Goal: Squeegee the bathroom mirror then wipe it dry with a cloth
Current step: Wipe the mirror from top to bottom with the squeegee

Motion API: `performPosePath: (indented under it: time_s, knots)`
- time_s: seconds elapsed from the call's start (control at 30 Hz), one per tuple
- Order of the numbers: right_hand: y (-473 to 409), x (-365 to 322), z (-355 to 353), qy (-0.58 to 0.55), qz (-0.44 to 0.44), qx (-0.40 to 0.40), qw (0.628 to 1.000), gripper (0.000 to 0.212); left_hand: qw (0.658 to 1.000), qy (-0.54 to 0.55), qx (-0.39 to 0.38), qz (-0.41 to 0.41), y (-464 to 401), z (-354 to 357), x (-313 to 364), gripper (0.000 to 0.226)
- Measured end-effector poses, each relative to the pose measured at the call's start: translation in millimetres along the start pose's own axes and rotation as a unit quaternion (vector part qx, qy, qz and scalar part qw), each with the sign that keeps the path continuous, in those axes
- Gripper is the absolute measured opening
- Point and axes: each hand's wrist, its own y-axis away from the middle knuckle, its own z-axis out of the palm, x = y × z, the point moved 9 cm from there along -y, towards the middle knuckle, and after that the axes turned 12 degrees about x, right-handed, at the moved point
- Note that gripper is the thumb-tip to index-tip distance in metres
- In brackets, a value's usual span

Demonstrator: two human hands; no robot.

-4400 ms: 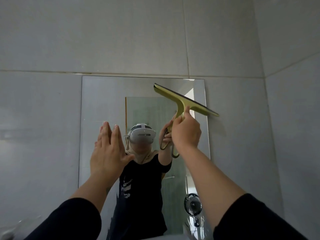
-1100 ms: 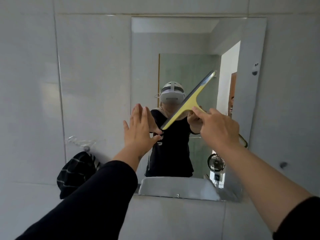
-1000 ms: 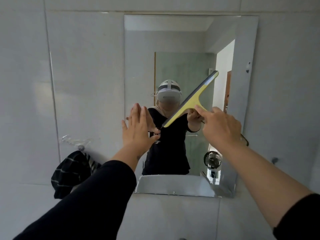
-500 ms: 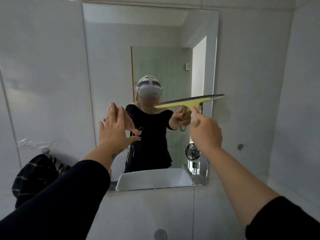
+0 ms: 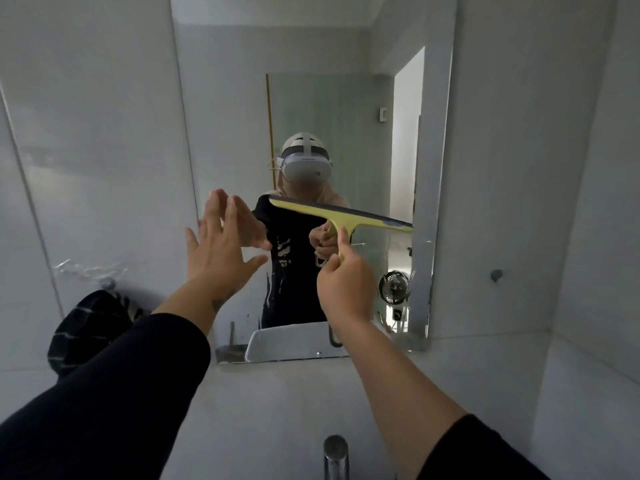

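The bathroom mirror (image 5: 225,109) hangs on the grey tiled wall ahead. A yellow squeegee (image 5: 341,216) lies against the glass at mid-height, its blade nearly level and tilted down to the right. My right hand (image 5: 344,284) is shut on its handle from below. My left hand (image 5: 220,249) is open with fingers spread, flat near the mirror's left edge. A dark striped cloth (image 5: 90,327) hangs on the wall at the lower left.
A chrome tap (image 5: 335,455) rises at the bottom centre. A small wall knob (image 5: 496,275) sits right of the mirror. The side wall (image 5: 595,202) closes in on the right. The mirror reflects a person, a white basin and a small fan.
The squeegee has slid down the glass and swung from steeply slanted to almost level. My view has dropped, so the tap and more of the cloth show. My left hand stays by the mirror.
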Motion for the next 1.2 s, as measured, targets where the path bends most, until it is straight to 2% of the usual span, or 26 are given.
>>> performPosePath:
  time_s: [0.2,0.4,0.57,0.73,0.9,1.07,1.2]
  knots:
    - [36,-30,34,0.001,-0.064,-0.029,0.998,0.054,1.000,-0.015,-0.014,-0.019,9,-6,-29,0.108]
    - [66,-48,62,0.078,-0.158,-0.103,0.979,0.058,0.999,-0.026,-0.027,-0.034,20,-6,-47,0.106]
    - [62,-47,57,0.200,-0.261,-0.151,0.932,0.067,0.998,-0.012,-0.045,-0.044,31,1,-45,0.105]
    - [40,-41,29,0.282,-0.354,-0.130,0.882,0.065,0.997,-0.003,-0.069,-0.047,44,15,-31,0.107]
    - [12,-22,-8,0.321,-0.333,-0.102,0.881,0.067,0.996,0.009,-0.080,-0.034,51,25,-7,0.108]
    - [-14,11,-34,0.315,-0.265,-0.091,0.907,0.070,0.996,0.026,-0.083,-0.014,50,31,15,0.106]
    - [-28,40,-55,0.295,-0.197,-0.066,0.933,0.065,0.996,0.013,-0.088,-0.005,49,37,20,0.105]
